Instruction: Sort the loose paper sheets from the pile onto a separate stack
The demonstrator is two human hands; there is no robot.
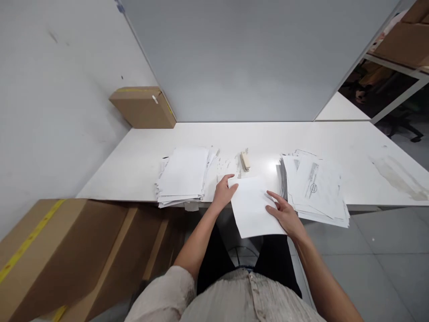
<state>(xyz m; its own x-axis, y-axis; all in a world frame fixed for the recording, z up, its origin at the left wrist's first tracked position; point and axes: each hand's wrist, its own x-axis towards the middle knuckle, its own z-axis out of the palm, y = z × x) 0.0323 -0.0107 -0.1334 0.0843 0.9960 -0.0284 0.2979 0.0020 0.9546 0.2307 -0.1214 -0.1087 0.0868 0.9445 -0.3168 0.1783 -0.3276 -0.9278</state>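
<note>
My left hand [225,193] pinches the upper left corner of a white paper sheet [253,208], thumb on top. Whether it is one sheet or several layers I cannot tell. The sheet reaches past the table's front edge, above my lap. My right hand [284,213] lies at the sheet's right edge, thumb over the paper, index finger stretched out and apart from it. A cream stapler [245,161] rests on the table just beyond the sheet. Left of my hands is a stack of blank-faced paper [184,172]. To the right, a stack of printed paper [318,185] overhangs the front edge.
The white table [268,134] backs onto a grey panel [234,58]. A cardboard box [144,107] sits in its back left corner. Large cartons [67,250] with yellow tape stand on the floor at the left. Another carton [405,42] is at the upper right.
</note>
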